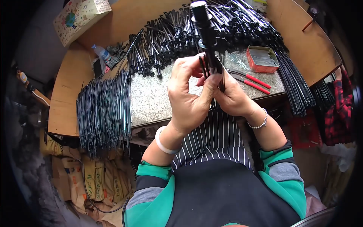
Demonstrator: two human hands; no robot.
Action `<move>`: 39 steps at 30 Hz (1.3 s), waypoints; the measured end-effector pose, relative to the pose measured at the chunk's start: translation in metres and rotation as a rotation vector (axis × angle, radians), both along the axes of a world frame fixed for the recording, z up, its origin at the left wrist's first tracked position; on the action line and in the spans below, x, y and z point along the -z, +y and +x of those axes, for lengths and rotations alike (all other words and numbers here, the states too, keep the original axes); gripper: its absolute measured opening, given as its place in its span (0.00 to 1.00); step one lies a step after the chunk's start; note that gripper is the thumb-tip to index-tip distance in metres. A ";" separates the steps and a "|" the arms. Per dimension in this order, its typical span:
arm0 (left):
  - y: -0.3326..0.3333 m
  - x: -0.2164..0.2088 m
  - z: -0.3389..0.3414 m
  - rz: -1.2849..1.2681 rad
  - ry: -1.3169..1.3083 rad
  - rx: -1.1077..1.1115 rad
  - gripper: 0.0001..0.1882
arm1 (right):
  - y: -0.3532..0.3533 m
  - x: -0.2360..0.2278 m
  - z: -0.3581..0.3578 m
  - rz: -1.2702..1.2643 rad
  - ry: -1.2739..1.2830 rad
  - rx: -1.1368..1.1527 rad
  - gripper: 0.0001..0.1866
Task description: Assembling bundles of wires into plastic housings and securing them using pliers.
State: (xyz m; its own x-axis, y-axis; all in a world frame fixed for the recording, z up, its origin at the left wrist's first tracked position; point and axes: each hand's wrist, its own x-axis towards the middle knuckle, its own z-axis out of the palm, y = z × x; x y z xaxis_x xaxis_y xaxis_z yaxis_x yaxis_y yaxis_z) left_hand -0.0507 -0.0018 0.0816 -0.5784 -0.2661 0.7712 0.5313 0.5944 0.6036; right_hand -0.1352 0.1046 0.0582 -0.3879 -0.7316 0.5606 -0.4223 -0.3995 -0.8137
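In front of my chest, between both hands, stands a black umbrella frame (206, 32), its shaft pointing up toward me and several thin ribs around its lower part. My left hand (189, 94) pinches at the ribs with thumb and fingers. From the other side, my right hand (232, 98) wraps round the lower shaft; its fingers are partly hidden behind the frame. Red-handled pliers (258, 84) lie on the speckled tabletop (149, 102) beside my right hand. Just beyond them is an open red tin (262, 67) with thin metal pieces inside.
Many umbrella shafts (170, 36) are heaped along the table's back. Thin black ribs overhang the front edge in a left bundle (104, 109) and a right bundle (295, 83). A plastic bottle (101, 52) lies at back left. Another person's plaid sleeve (339, 113) shows far right.
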 end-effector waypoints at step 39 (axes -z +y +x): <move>-0.024 -0.047 -0.019 0.452 -0.021 0.476 0.18 | -0.022 -0.002 0.008 -0.286 -0.303 0.160 0.13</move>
